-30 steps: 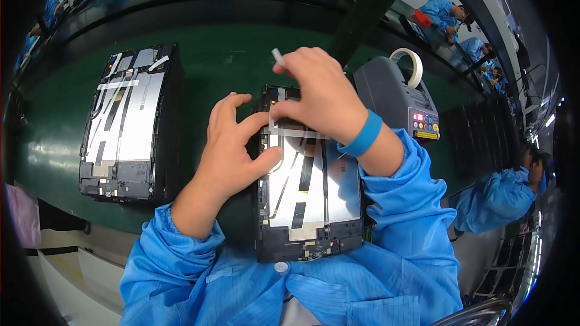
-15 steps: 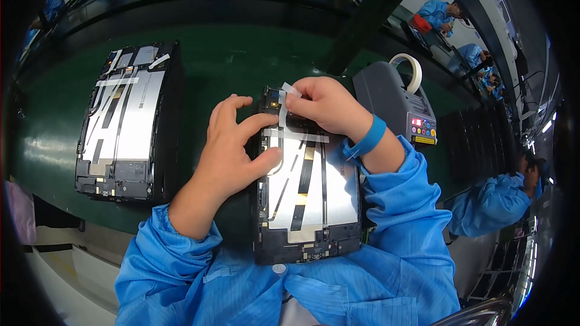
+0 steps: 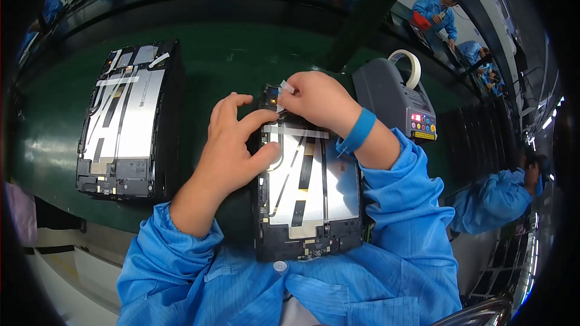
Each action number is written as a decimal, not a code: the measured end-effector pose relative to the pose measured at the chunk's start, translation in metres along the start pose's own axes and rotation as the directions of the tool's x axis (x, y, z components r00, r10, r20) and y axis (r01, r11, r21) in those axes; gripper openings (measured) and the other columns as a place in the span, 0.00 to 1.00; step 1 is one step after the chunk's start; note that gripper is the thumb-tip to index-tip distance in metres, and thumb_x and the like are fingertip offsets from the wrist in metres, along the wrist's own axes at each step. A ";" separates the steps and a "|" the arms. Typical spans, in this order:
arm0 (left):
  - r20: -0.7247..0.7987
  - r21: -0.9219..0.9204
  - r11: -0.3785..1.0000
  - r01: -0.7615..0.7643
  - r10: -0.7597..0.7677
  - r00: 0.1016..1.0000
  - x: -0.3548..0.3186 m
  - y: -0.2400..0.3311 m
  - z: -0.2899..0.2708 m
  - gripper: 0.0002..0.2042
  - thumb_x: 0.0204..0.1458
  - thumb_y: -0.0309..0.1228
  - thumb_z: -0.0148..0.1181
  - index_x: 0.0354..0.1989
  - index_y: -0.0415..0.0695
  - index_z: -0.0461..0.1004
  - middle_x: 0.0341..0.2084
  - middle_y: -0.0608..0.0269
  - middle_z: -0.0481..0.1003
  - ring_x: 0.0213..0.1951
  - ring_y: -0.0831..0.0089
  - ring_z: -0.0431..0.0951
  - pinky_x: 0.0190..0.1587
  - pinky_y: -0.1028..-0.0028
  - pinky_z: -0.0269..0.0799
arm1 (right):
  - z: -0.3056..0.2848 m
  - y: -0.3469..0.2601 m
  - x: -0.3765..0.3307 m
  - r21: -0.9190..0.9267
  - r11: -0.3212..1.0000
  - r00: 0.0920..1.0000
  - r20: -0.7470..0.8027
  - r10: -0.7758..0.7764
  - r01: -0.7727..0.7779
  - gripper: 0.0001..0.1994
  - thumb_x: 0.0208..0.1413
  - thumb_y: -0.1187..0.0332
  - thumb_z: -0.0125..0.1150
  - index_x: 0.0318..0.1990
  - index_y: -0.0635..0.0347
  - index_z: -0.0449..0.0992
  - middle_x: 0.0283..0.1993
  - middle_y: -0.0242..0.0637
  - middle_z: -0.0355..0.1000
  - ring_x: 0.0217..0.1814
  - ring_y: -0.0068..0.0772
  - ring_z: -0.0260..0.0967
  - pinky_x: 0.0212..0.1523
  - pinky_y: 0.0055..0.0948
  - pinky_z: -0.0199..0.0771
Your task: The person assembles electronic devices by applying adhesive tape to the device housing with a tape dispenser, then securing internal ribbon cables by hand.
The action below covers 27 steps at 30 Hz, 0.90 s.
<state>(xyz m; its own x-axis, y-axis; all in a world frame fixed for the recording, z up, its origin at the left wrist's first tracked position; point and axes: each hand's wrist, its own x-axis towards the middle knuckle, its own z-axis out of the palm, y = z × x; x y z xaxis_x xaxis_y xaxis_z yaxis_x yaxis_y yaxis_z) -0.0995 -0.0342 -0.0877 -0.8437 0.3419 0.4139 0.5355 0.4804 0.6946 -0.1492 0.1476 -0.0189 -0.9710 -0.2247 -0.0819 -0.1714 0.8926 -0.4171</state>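
We see the open tablet (image 3: 308, 193) in the middle of the frame | our left hand (image 3: 232, 148) presses its edge so it stays put | our right hand (image 3: 320, 99) pinches a small tape strip (image 3: 284, 92) over its top | second tablet (image 3: 127, 121) lies upper left on the green surface (image 3: 229, 54)

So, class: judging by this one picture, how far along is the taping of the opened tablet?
Done: one tape strip lies across the near tablet. In hand: the right hand pinches a small tape piece at its top edge while the left hand steadies it. Left: pressing that piece down.
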 end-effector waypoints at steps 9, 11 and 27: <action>0.029 0.157 0.987 -0.044 0.040 0.999 0.000 0.003 -0.002 0.19 0.44 0.40 0.58 0.48 0.52 0.74 0.54 0.44 0.60 0.63 0.41 0.51 0.60 0.50 0.51 | 0.016 0.022 -0.018 0.245 0.905 0.922 -0.266 -0.282 0.347 0.15 0.50 0.84 0.53 0.46 0.63 0.70 0.41 0.38 0.73 0.43 0.30 0.73 0.44 0.28 0.74; 0.033 0.195 0.979 -0.062 0.057 0.998 -0.001 0.003 -0.003 0.19 0.44 0.39 0.57 0.48 0.52 0.74 0.55 0.44 0.60 0.63 0.41 0.51 0.60 0.50 0.51 | 0.017 0.026 -0.022 0.360 0.833 0.907 -0.163 -0.387 0.420 0.16 0.51 0.86 0.50 0.47 0.62 0.70 0.42 0.39 0.73 0.47 0.33 0.73 0.50 0.28 0.73; 0.065 0.323 0.929 -0.179 0.167 0.984 0.004 0.008 -0.008 0.19 0.43 0.37 0.59 0.46 0.52 0.76 0.55 0.48 0.62 0.64 0.47 0.52 0.60 0.52 0.52 | -0.003 0.022 -0.054 0.254 0.877 0.912 -0.052 -0.408 0.407 0.21 0.50 0.82 0.53 0.53 0.61 0.68 0.49 0.46 0.71 0.48 0.47 0.70 0.49 0.36 0.70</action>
<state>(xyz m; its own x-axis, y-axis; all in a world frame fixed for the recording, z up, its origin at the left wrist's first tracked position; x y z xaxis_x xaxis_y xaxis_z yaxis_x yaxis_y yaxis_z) -0.0987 -0.0356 -0.0753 -0.7384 0.4689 0.4847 0.6608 0.6464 0.3814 -0.1010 0.1809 -0.0208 -0.8240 -0.5483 0.1425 -0.5029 0.5923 -0.6295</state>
